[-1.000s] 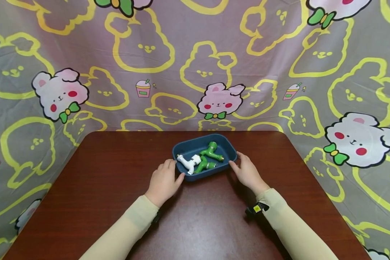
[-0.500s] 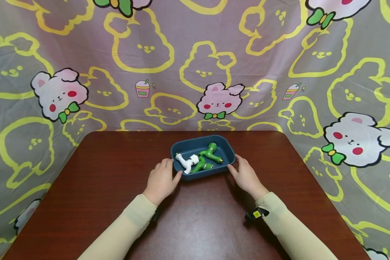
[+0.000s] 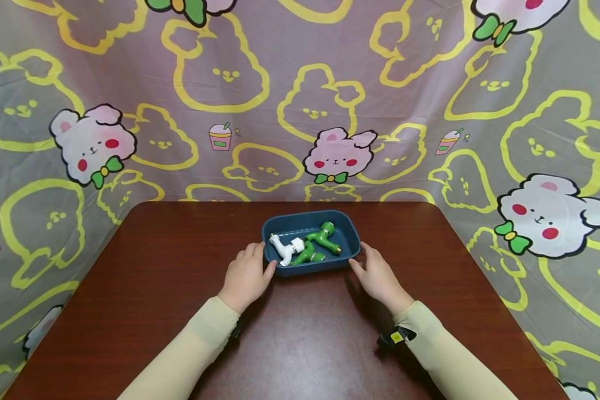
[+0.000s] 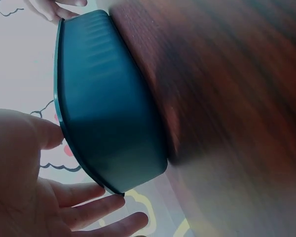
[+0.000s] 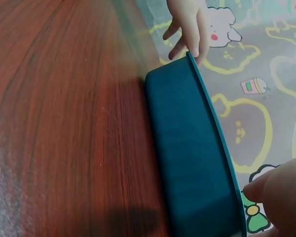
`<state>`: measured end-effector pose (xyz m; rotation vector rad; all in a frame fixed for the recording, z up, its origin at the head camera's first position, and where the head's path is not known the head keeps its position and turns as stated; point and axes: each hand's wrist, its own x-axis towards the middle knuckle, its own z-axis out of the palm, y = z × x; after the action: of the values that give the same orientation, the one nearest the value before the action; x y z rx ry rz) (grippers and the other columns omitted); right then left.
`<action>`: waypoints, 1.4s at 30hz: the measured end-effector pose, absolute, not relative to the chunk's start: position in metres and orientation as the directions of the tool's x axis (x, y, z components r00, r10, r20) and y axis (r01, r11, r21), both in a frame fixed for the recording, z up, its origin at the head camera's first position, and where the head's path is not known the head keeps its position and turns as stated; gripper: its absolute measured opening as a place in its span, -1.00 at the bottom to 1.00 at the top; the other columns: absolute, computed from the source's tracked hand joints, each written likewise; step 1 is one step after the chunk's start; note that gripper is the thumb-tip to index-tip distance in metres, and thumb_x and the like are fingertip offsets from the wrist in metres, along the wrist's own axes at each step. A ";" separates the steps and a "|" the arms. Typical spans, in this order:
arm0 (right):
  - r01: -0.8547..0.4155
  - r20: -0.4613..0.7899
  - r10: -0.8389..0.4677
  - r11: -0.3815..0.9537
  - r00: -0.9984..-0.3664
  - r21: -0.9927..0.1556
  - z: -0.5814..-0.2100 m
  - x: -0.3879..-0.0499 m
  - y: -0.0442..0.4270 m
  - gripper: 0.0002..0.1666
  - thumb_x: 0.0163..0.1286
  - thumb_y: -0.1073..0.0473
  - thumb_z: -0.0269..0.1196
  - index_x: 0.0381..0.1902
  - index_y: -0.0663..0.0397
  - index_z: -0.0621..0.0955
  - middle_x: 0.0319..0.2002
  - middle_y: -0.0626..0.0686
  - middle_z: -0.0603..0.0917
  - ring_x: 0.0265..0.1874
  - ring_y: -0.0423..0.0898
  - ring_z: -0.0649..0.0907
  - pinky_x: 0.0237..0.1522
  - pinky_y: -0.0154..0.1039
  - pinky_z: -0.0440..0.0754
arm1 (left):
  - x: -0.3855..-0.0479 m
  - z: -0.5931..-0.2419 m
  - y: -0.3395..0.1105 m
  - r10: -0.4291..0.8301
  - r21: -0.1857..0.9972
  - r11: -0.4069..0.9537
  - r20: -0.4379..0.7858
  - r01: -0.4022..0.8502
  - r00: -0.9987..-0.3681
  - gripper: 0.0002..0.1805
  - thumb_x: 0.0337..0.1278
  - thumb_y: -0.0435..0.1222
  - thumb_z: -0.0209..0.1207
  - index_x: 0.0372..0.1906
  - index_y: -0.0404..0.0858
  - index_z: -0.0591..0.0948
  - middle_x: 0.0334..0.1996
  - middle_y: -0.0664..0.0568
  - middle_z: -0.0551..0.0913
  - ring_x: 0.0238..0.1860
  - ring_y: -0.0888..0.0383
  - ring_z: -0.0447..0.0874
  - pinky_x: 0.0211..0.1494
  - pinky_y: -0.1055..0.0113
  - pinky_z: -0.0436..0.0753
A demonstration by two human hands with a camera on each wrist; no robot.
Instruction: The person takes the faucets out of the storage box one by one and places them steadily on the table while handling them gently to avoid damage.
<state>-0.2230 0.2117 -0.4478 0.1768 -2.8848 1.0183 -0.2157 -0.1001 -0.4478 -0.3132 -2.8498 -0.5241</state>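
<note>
A dark blue plastic bin [image 3: 312,268] with rounded corners sits on the table in the head view. Inside lie a white tap [image 3: 286,249] at the left, a green tap [image 3: 325,238] at the back right and another green tap [image 3: 308,254] in front. My left hand [image 3: 245,278] holds the bin's left end, thumb at the front rim and fingers along the side. At the right end, my right hand [image 3: 378,278] holds the rim, its thumb on the front corner. Both wrist views show the bin's outer wall [image 4: 106,103] with its base down on the wood; the taps are hidden there.
The brown wooden table [image 3: 300,344] extends around the bin on all sides. Behind it and along both sides hangs a patterned cloth [image 3: 260,66] with cartoon bears and rabbits. A dark wrist strap [image 3: 399,335] with a yellow mark shows at the right cuff.
The bin has shifted slightly left and turned a little, its right end coming nearer, so its front edge lies straighter. Both hands have moved along with it, keeping their hold.
</note>
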 end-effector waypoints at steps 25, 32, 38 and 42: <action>-0.122 0.065 -0.104 0.800 -0.992 -0.588 -0.442 -0.209 0.206 -0.21 0.55 0.09 0.20 0.50 0.49 0.24 0.31 0.49 0.47 0.31 0.33 0.53 0.36 0.24 0.46 | -0.224 -0.451 -0.108 0.167 0.351 0.905 0.228 0.241 -0.959 -0.33 0.44 -0.10 0.20 0.43 -0.47 0.42 0.25 -0.32 0.56 0.20 -0.23 0.61 0.17 -0.13 0.66; -0.126 0.053 -0.117 0.809 -0.992 -0.574 -0.444 -0.204 0.206 -0.22 0.56 0.08 0.20 0.50 0.49 0.24 0.35 0.48 0.44 0.35 0.34 0.50 0.38 0.26 0.44 | -0.224 -0.450 -0.109 0.166 0.350 0.906 0.219 0.236 -0.961 -0.33 0.46 -0.10 0.18 0.44 -0.47 0.40 0.25 -0.33 0.56 0.21 -0.23 0.60 0.18 -0.14 0.65; -0.123 0.053 -0.113 0.807 -0.992 -0.578 -0.444 -0.203 0.206 -0.21 0.55 0.07 0.21 0.50 0.47 0.25 0.34 0.47 0.45 0.34 0.33 0.51 0.38 0.25 0.44 | -0.225 -0.451 -0.110 0.165 0.350 0.906 0.225 0.238 -0.960 -0.34 0.45 -0.11 0.19 0.44 -0.46 0.41 0.26 -0.33 0.56 0.21 -0.24 0.60 0.17 -0.14 0.65; -0.126 0.070 -0.105 0.793 -0.992 -0.596 -0.444 -0.204 0.209 -0.22 0.53 0.06 0.25 0.47 0.45 0.29 0.33 0.45 0.46 0.31 0.32 0.53 0.36 0.24 0.47 | -0.226 -0.450 -0.111 0.165 0.352 0.906 0.220 0.235 -0.962 -0.34 0.44 -0.10 0.19 0.44 -0.45 0.41 0.25 -0.32 0.56 0.21 -0.23 0.61 0.18 -0.14 0.65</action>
<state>-0.2042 0.2090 -0.4444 0.1897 -2.9429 0.9820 -0.2256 -0.1107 -0.4504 -0.3055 -2.8847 -0.5668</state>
